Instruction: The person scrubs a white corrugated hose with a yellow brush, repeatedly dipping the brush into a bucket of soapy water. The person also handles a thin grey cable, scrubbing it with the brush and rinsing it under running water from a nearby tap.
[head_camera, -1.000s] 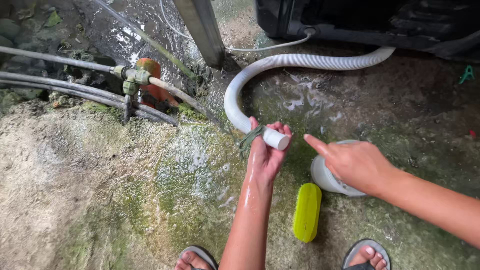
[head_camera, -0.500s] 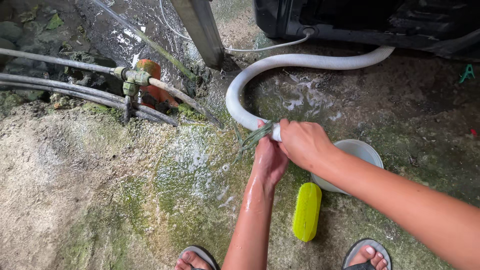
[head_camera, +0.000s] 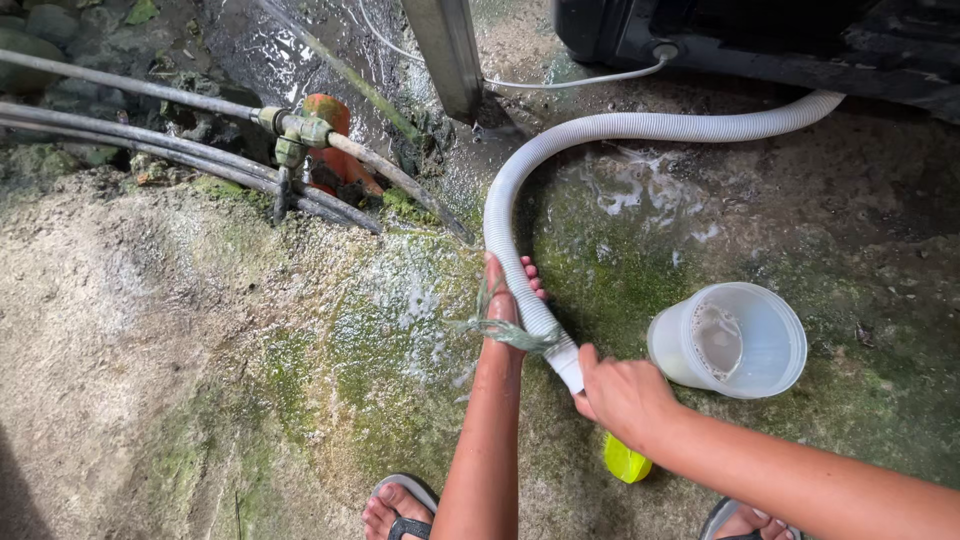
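A white corrugated drain hose (head_camera: 600, 130) curves from a black machine at the top right down to me. My left hand (head_camera: 503, 297) is wrapped around the hose from below, beside a thin green string (head_camera: 495, 328) tied around it. My right hand (head_camera: 620, 392) grips the hose's white end cuff (head_camera: 566, 362). A yellow-green scrub brush (head_camera: 626, 462) lies on the ground, mostly hidden under my right wrist. A white plastic jug (head_camera: 730, 340) lies on its side just right of the hose end.
Wet, mossy concrete (head_camera: 250, 400) covers the ground. Dark pipes with a tap (head_camera: 290, 135) run along the upper left. A grey metal post (head_camera: 447, 50) stands at top centre, the black machine (head_camera: 760, 35) behind it. My sandalled feet (head_camera: 400, 508) are at the bottom edge.
My right hand has moved from the jug onto the hose end and drawn it down toward me. The jug now shows fully, and the brush is mostly covered by my arm.
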